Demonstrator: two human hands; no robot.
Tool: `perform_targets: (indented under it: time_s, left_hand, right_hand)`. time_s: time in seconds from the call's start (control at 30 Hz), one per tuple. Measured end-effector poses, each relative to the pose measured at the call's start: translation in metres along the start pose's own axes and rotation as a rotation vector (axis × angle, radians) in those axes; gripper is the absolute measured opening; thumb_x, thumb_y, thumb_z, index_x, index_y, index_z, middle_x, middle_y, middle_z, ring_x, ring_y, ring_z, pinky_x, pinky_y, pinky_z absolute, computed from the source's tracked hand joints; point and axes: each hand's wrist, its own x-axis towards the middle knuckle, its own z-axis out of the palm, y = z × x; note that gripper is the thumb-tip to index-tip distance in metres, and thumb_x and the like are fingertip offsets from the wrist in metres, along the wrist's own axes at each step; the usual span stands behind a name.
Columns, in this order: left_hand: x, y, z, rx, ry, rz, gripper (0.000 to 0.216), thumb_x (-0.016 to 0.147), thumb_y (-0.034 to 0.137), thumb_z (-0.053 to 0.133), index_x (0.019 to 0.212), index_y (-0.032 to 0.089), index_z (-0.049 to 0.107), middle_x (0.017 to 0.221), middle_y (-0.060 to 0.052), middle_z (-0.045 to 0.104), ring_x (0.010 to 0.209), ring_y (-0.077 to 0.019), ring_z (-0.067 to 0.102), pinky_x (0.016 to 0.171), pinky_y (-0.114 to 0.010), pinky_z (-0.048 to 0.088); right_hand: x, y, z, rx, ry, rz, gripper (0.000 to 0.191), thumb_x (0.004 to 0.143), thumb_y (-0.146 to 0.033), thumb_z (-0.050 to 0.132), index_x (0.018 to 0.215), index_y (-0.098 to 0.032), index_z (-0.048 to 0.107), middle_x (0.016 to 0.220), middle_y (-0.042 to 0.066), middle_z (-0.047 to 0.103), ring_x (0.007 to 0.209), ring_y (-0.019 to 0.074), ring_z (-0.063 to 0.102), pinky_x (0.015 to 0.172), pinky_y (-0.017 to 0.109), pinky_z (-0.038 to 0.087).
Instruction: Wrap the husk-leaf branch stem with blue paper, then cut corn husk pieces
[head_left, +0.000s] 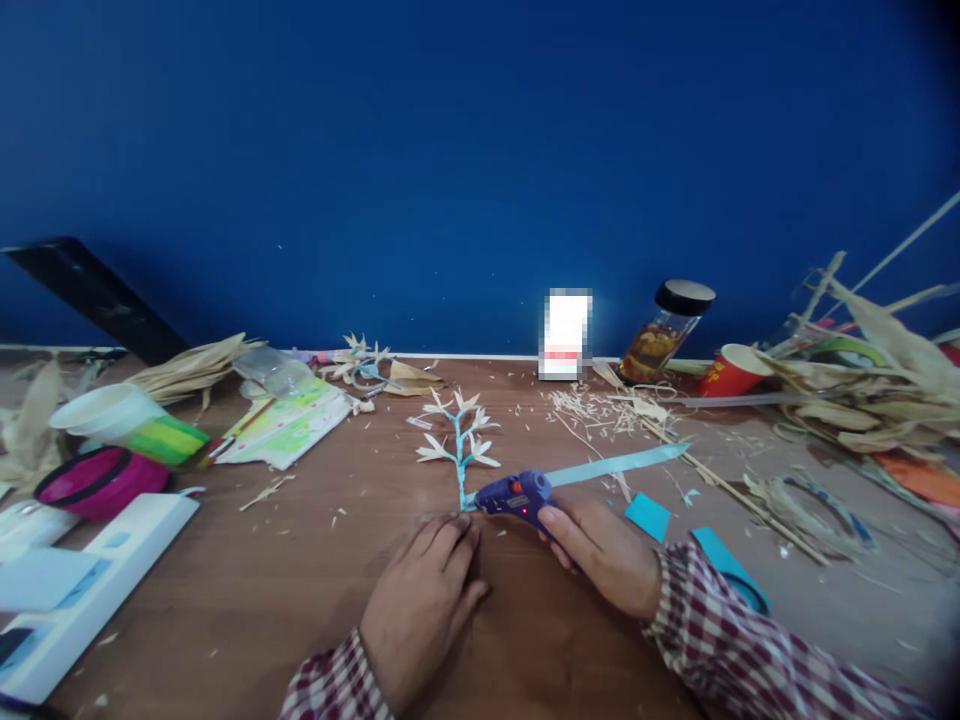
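A craft branch [459, 440] with a light blue stem and pale straw flowers lies on the brown table [262, 590]. My right hand [600, 550] is closed round a blue hot glue gun [514, 494], whose nozzle points left at the foot of the stem. My left hand [424, 600] rests on the table with its fingertips pressed together at the stem's lower end. A long light blue paper strip [615, 464] runs out to the right from behind the glue gun.
Left: a white extension block [90, 590], a pink bowl [101, 482], a paper cup [127, 418], painted paper [289, 425]. Back: more straw flowers [364, 365], a jar [664, 335], a red cup [731, 372]. Right: dried husks [862, 390], blue tape [731, 570], straw scraps.
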Motion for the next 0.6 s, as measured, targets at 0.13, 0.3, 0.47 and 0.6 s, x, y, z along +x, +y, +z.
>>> perform_targets:
  time_s: [0.13,0.3,0.47,0.6]
  left_hand:
    - [0.0,-0.001,0.002,0.011,-0.006,0.009,0.042,0.082,0.033,0.049,0.119,0.014,0.05,0.118,-0.011,0.056,0.11,-0.0251,0.049,0.094,-0.041,0.042]
    - [0.0,-0.001,0.003,0.016,0.0,0.007,0.04,0.082,0.033,0.049,0.117,0.015,0.052,0.117,-0.01,0.057,0.109,-0.0253,0.05,0.093,-0.041,0.042]
    - [0.0,0.0,0.001,0.005,0.001,0.001,0.039,0.082,0.034,0.048,0.116,0.016,0.053,0.117,-0.01,0.057,0.108,-0.0252,0.051,0.093,-0.042,0.042]
    - [0.001,0.0,-0.001,-0.011,-0.011,0.0,0.04,0.081,0.033,0.05,0.116,0.015,0.053,0.117,-0.01,0.057,0.109,-0.0251,0.05,0.094,-0.042,0.042]
  right_hand:
    - [-0.004,-0.006,-0.006,-0.015,-0.02,-0.02,0.038,0.093,-0.037,0.024,0.075,-0.018,0.052,0.057,-0.001,0.055,0.053,0.013,0.051,0.054,0.025,0.036]
    - [-0.001,-0.006,-0.003,0.022,-0.004,-0.015,0.038,0.093,-0.037,0.024,0.074,-0.018,0.052,0.056,-0.001,0.055,0.052,0.013,0.052,0.052,0.024,0.037]
    - [0.005,0.005,0.004,0.064,0.056,0.017,0.041,0.093,-0.04,0.024,0.073,-0.018,0.052,0.055,0.0,0.054,0.051,0.0126,0.051,0.052,0.024,0.037]
    - [0.007,0.008,0.006,0.132,0.053,0.028,0.042,0.093,-0.041,0.022,0.075,-0.018,0.052,0.056,0.0,0.053,0.05,0.0122,0.05,0.05,0.023,0.037]
